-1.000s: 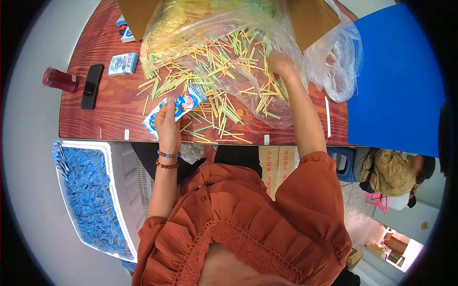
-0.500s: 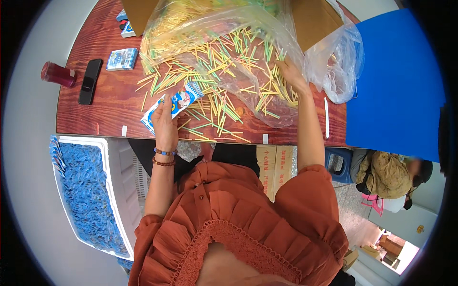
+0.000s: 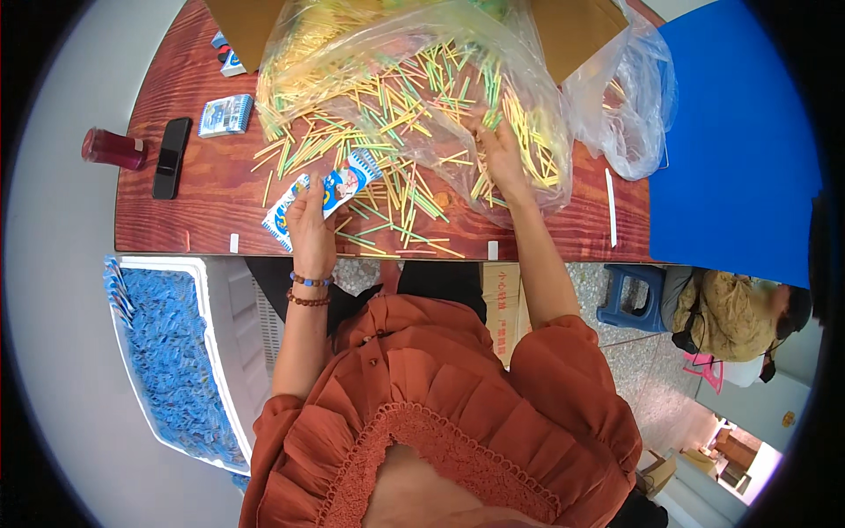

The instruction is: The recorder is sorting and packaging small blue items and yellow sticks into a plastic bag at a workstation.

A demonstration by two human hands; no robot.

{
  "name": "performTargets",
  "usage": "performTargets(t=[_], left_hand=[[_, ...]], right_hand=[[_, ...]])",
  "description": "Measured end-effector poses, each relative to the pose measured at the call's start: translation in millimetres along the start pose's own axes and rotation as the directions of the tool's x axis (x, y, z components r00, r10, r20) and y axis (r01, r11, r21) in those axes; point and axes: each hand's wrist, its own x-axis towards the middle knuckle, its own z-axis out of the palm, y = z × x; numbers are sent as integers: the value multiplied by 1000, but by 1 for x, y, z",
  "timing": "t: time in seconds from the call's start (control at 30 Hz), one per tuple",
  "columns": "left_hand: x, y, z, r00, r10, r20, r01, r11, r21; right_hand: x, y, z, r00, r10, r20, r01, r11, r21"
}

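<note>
While left hand (image 3: 310, 222) pinches packet (image 3: 354, 178) | right hand (image 3: 503, 157): grip unclear | clear bag (image 3: 528, 53): sticks (image 3: 304, 66)

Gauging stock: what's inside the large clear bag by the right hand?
Thin sticks, mostly yellow and green, show in the large clear bag; deeper layers are hidden by the top ones, and folded plastic blurs the far end.
</note>
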Motion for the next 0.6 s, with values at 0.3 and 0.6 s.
performTargets(t=[0.3,0.6], left_hand=[[1,-5,10,996,-15,93,25,994,-109],[1,-4,17,987,71,142,-38,975,-218]], right_hand=[[-15,-56,11,998,41,54,-30,982,-184],[-55,-145,113,894,-435,-107,381,612,693]])
